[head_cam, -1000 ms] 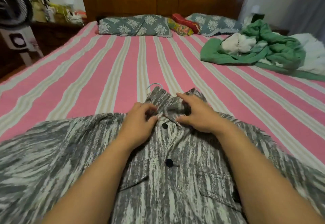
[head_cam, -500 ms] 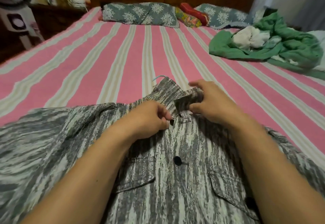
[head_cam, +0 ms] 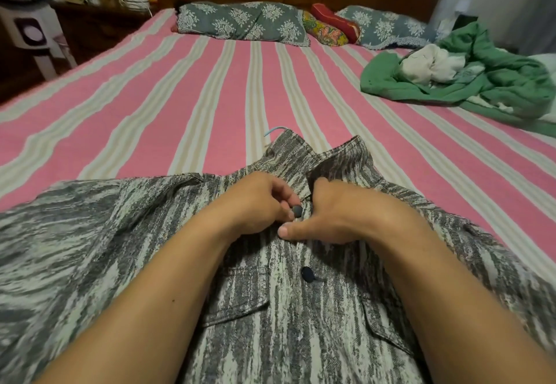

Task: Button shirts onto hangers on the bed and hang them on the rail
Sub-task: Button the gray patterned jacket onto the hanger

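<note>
A grey-and-white streaked shirt (head_cam: 126,233) lies face up on the pink striped bed (head_cam: 186,88), collar pointing away from me. The light blue hook of a hanger (head_cam: 275,129) sticks out past the collar; the rest of the hanger is hidden inside the shirt. My left hand (head_cam: 255,200) pinches the shirt's upper dark button (head_cam: 297,210) just below the collar. My right hand (head_cam: 334,212) grips the opposite placket edge beside that button, thumb lying across the fabric. A second dark button (head_cam: 307,273) sits lower on the front.
Green and white clothes (head_cam: 469,76) are piled at the bed's right side. Patterned pillows (head_cam: 240,22) lie against the wooden headboard. A fan (head_cam: 27,22) and a cluttered dark cabinet (head_cam: 99,7) stand to the left of the bed.
Both hands have come down from the collar to the upper button. The collar flap that my right hand held up now lies released.
</note>
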The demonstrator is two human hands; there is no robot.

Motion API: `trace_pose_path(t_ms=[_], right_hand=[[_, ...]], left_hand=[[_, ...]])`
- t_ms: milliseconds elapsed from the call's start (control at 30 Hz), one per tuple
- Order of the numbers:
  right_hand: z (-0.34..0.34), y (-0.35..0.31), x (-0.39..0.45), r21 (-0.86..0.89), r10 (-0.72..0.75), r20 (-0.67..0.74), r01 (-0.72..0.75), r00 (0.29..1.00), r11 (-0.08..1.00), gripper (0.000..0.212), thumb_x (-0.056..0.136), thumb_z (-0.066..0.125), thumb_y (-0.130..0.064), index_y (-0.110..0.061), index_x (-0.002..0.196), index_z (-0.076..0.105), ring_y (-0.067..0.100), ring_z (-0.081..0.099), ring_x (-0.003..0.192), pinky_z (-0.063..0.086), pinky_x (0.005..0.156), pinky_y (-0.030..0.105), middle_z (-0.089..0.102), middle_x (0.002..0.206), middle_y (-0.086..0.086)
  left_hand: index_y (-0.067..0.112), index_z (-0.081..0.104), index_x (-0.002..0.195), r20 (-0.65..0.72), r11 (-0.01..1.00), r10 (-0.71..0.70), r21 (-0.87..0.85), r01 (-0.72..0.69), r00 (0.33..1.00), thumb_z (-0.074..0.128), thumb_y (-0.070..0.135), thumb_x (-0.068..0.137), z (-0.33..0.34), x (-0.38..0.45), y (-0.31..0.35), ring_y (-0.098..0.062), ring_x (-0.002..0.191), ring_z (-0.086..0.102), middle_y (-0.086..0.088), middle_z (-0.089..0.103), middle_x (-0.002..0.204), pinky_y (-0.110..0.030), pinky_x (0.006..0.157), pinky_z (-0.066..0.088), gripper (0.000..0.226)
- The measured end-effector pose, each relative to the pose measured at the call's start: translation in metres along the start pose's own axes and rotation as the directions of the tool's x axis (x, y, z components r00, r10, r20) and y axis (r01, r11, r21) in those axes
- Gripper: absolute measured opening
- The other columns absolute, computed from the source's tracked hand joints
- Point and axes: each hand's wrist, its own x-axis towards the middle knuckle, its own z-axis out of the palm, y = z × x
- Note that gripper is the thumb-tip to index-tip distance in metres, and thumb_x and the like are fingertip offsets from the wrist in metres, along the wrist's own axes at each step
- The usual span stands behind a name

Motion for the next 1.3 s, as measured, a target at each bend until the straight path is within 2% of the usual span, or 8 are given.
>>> trace_pose_path(t_ms=[167,400,567,733,867,1033,1133,1300], right_hand=[[-0.002,0.005,0.008,0.086,0.013,-0.072,-0.007,0.997,0.996,0.024,0.093,0.065,-0.028,-0.009,0.079,0.059,0.017,0.053,0.062,0.044,0.052,0.027,0.059,0.074,0.003],[-0.008,0.015,0.005,0.410,0.245,-0.074,-0.194,0.967,0.891,0.017,0.095,0.065,-0.014,0.000,0.088,0.059,0.021,0.059,0.072,0.057,0.065,0.032,0.062,0.089,0.007],[0.019,0.025,-0.015,0.991,0.271,0.101,-0.122,0.957,0.060,0.014,0.092,0.069,-0.007,-0.001,0.102,0.061,0.013,0.056,0.063,0.055,0.061,0.027,0.061,0.081,0.005],[0.024,0.038,-0.008,0.937,0.108,0.149,-0.105,0.983,-0.334,0.015,0.093,0.069,-0.009,-0.001,0.106,0.069,0.023,0.074,0.085,0.061,0.068,0.034,0.077,0.096,0.014],[0.026,0.050,0.000,0.945,-0.044,0.165,-0.171,0.985,-0.279,0.003,0.088,0.069,-0.004,-0.003,0.091,0.069,0.018,0.074,0.070,0.062,0.063,0.030,0.074,0.080,0.011],[0.013,0.055,0.000,0.967,0.004,0.127,-0.123,0.992,-0.223,0.010,0.085,0.068,0.006,-0.002,0.086,0.063,0.014,0.056,0.074,0.052,0.065,0.022,0.063,0.084,0.011],[0.012,0.040,0.004,0.998,0.150,0.002,-0.011,0.989,0.062,0.013,0.082,0.072,0.007,-0.002,0.084,0.063,0.016,0.058,0.065,0.058,0.066,0.033,0.062,0.076,0.012],[0.025,0.023,0.008,0.976,0.236,0.051,-0.099,0.970,0.195,0.008,0.082,0.070,0.010,0.007,0.088,0.065,0.020,0.070,0.064,0.062,0.085,0.046,0.069,0.083,0.014]], left_hand=[[0.022,0.075,0.088,0.022,0.999,-0.029,0.026,0.029,0.999,0.067,0.026,0.097,0.000,-0.005,0.006,-0.012,0.059,0.061,0.002,0.071,0.074,-0.027,0.056,0.049,0.012],[0.024,0.060,0.093,-0.053,0.968,-0.004,0.252,0.017,0.999,0.059,0.029,0.101,0.021,-0.022,0.019,-0.009,0.077,0.059,0.006,0.065,0.087,-0.033,0.080,0.053,0.009],[0.027,0.055,0.089,-0.227,0.977,-0.032,0.200,0.079,0.973,0.058,0.027,0.101,0.029,-0.041,0.026,-0.012,0.089,0.056,0.009,0.061,0.090,-0.033,0.082,0.048,0.012],[0.018,0.066,0.089,-0.363,0.977,-0.115,-0.210,0.039,0.925,0.066,0.016,0.098,0.034,-0.044,0.025,-0.011,0.076,0.061,0.004,0.066,0.086,-0.024,0.063,0.043,0.009],[0.000,0.067,0.100,-0.100,0.718,-0.259,-0.685,0.122,0.961,0.063,-0.002,0.095,0.020,-0.030,0.020,-0.015,0.060,0.065,-0.009,0.069,0.077,-0.025,0.060,0.057,0.007],[-0.002,0.070,0.102,-0.121,0.784,-0.250,-0.607,0.127,0.961,0.063,-0.007,0.094,0.028,-0.031,0.026,-0.008,0.054,0.067,-0.014,0.072,0.080,-0.016,0.053,0.053,0.012],[0.003,0.073,0.095,-0.208,0.864,-0.242,-0.491,0.113,0.948,0.063,-0.005,0.094,0.035,-0.031,0.028,0.002,0.039,0.057,-0.008,0.070,0.077,-0.009,0.041,0.042,0.013],[-0.003,0.070,0.099,-0.059,0.677,-0.315,-0.713,0.180,0.947,0.062,-0.010,0.091,0.022,-0.028,0.024,-0.013,0.051,0.060,-0.016,0.072,0.085,-0.021,0.047,0.050,0.013]])
